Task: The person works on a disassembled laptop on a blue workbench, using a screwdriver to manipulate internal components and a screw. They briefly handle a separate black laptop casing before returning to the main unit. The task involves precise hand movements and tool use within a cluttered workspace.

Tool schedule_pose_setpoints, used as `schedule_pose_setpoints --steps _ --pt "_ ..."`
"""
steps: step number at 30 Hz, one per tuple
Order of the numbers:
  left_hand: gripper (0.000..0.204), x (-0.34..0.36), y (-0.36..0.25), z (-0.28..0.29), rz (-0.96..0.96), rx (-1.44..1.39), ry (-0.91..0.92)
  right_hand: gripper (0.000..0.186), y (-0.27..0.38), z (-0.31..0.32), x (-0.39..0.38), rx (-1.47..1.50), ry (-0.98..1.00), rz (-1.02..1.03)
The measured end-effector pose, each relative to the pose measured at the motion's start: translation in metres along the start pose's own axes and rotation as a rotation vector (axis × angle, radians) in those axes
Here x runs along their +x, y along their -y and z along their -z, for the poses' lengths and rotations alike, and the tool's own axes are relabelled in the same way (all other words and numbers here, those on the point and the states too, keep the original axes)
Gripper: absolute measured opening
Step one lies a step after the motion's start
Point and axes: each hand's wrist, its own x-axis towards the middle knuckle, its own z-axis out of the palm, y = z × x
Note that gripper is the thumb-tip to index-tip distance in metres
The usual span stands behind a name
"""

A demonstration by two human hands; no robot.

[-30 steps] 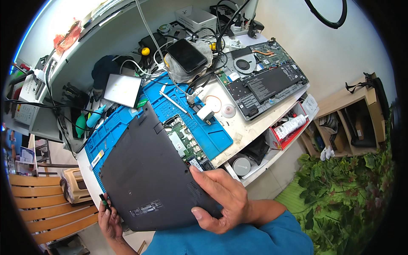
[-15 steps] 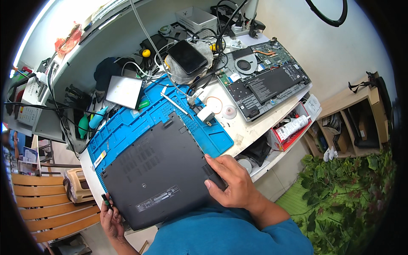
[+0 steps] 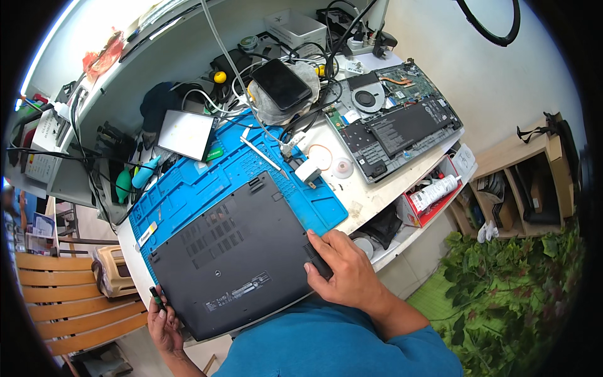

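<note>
A dark laptop [image 3: 229, 264] lies bottom side up before me, its vents and label facing up; its far part is over a blue work mat [image 3: 182, 188]. My right hand [image 3: 345, 270] is closed on the laptop's right edge, thumb on top. At the near left corner, my left hand [image 3: 165, 325] holds a slim green-and-black screwdriver [image 3: 157, 298] upright between its fingers. This hand is against the laptop's edge, and part of it is hidden underneath. Farther right, an opened laptop [image 3: 396, 119] shows its fan, battery and circuit board.
A white power adapter [image 3: 308, 171] and a thin white tool [image 3: 260, 152] lie on the mat. Behind them are a phone [image 3: 281, 85] on a grey cloth and tangled cables. A silver-topped flat box [image 3: 185, 134] stands left. Below the bench, a red box [image 3: 430, 195] holds a white tube.
The laptop has tilted slightly, so its underside faces me more fully and its vents show more plainly. Both hands keep their holds. The whole view has shifted a little.
</note>
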Motion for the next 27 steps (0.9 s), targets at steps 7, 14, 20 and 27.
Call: schedule_pose_setpoints --steps 7,14,20,27 --pt "0.081 0.001 0.005 0.003 -0.017 -0.012 0.026 0.056 0.013 0.019 0.004 0.342 0.055 -0.132" --pt "0.067 0.004 0.007 0.019 -0.032 -0.173 0.150 0.060 0.018 0.004 0.000 1.255 0.081 -0.332" --pt "0.060 0.015 0.045 0.092 -0.258 -0.153 0.131 0.062 0.021 0.021 -0.011 1.404 -0.194 -0.416" --pt "0.064 -0.008 -0.005 0.051 -0.227 -0.490 0.159 0.062 -0.067 0.177 -0.092 1.045 -0.698 -0.270"
